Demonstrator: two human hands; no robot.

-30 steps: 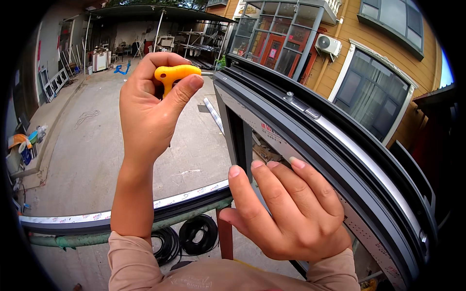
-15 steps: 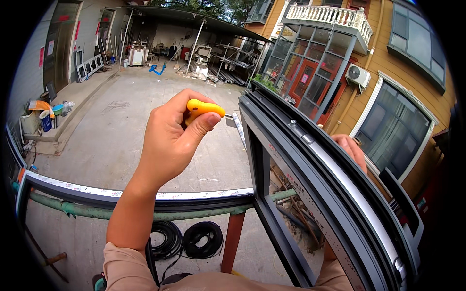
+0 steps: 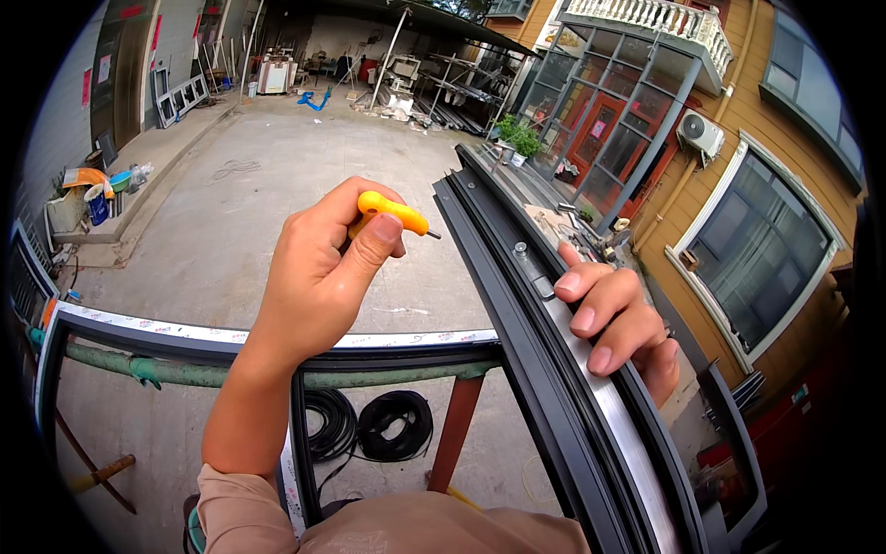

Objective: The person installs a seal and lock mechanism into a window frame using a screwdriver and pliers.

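Observation:
My left hand [image 3: 323, 268] is raised and holds a small tool with a yellow handle [image 3: 392, 210]; its thin metal tip points right toward a dark aluminium window frame [image 3: 517, 332]. My right hand [image 3: 618, 319] grips the frame's upper rail from the far side, fingers curled over a silvery strip [image 3: 614, 434]. A small metal fitting [image 3: 531, 268] sits on the rail just left of my right fingertips.
Another frame rail [image 3: 277, 346] with white tape lies across a green pipe trestle [image 3: 185, 374]. Black coiled cable [image 3: 392, 425] lies on the concrete yard below. Buckets and clutter [image 3: 92, 198] stand at the left; a shed, glazed doors [image 3: 600, 138] and an orange building stand behind.
My right hand shifted from lying flat on the frame's near face to gripping its top rail from behind. My left hand came lower and nearer the frame with the tool.

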